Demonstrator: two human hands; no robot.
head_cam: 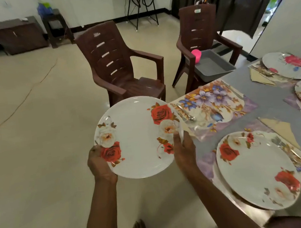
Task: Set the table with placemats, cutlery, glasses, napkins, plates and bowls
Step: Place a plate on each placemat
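Off to your right, the table [269, 107] has dinner plates [255, 169] down on every mat in view but one, so the bare flowered placemat [216, 106] at the near corner looks like your target. You've got the plate [137, 139] out over the floor, just short of the table edge, level and face up so it can go down flat. Both hands carry it: your left hand [99, 164] grips the near-left rim, and your right hand [185, 151] clamps the right rim with the thumb on top. Mind the cutlery [186, 114] lying along the mat's left side. I'd land the plate to its right, not on it.
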